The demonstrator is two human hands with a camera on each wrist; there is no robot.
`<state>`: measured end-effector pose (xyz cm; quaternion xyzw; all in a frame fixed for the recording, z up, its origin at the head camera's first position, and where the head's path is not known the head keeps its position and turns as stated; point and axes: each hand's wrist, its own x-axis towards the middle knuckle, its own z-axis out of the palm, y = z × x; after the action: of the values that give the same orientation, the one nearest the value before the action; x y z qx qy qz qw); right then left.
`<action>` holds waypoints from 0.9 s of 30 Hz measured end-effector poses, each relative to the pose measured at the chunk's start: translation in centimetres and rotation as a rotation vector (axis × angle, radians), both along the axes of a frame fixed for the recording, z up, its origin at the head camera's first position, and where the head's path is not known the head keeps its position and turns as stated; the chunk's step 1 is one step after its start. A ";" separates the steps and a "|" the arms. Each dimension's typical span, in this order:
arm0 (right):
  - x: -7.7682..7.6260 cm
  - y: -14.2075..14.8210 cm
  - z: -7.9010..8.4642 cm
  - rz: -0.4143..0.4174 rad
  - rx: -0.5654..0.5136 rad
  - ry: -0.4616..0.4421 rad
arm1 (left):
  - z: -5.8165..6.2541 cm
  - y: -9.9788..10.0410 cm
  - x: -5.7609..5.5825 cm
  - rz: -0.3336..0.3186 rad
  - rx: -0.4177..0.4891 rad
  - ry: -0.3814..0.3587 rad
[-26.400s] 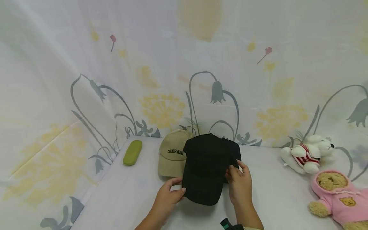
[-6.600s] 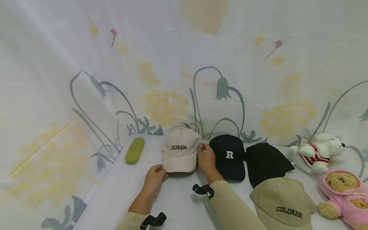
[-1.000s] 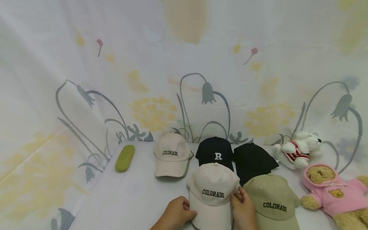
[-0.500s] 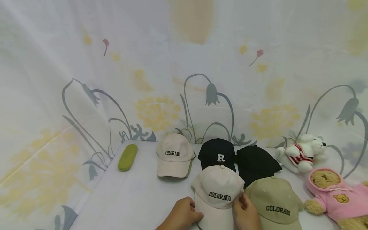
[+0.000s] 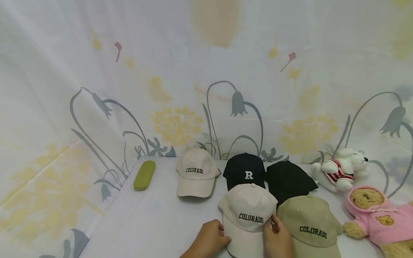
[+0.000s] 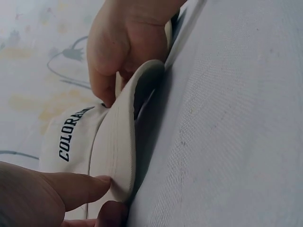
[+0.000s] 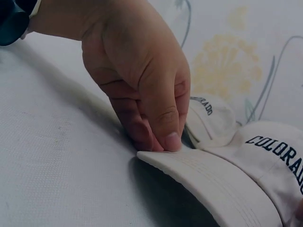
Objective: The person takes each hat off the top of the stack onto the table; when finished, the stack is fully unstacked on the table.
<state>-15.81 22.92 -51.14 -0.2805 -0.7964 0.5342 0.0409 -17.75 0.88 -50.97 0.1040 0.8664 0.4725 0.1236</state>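
Observation:
A cream baseball cap lettered COLORADO point(image 5: 250, 206) sits at the front, its brim toward me. My left hand point(image 5: 211, 238) pinches the left edge of its brim, thumb on top; the right wrist view shows this left hand point(image 7: 142, 80) close up. My right hand point(image 5: 278, 238) holds the cap's right side near the brim, its fingers partly hidden; in the left wrist view this right hand point(image 6: 128, 52) reaches down past the brim point(image 6: 116, 146). Behind stands a dark cap with a white R point(image 5: 246, 170). An olive-tan COLORADO cap point(image 5: 309, 222) lies right beside my right hand.
Another cream COLORADO cap point(image 5: 196, 175) stands at the back left, near a green oblong case point(image 5: 144, 175). A plain black cap point(image 5: 288, 179) is behind the tan one. A white plush toy point(image 5: 342, 170) and a pink-hooded bear point(image 5: 384, 220) lie at the right.
Over the last second both hands have shifted the cream cap slightly right, closer to the tan cap. Several seconds earlier they were at the cream cap at the back left; the front spot held no cap.

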 end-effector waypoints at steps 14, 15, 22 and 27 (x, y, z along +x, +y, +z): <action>-0.1 -0.1 -0.3 -0.129 0.013 0.115 | -0.1 0.2 0.1 -0.021 0.039 -0.023; 0.0 -0.1 -0.3 -0.128 0.013 0.122 | 0.0 0.2 0.2 -0.024 0.042 -0.029; 0.0 -0.1 -0.2 -0.117 -0.002 0.125 | -0.2 -0.1 0.1 -0.033 0.038 -0.017; 0.0 0.0 -0.1 -0.123 -0.011 0.118 | -0.3 -0.4 0.0 -0.023 0.039 -0.032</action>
<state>-15.84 22.88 -51.27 -0.2970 -0.7709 0.5507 0.1191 -17.79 0.51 -51.28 0.1089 0.8539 0.4892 0.1407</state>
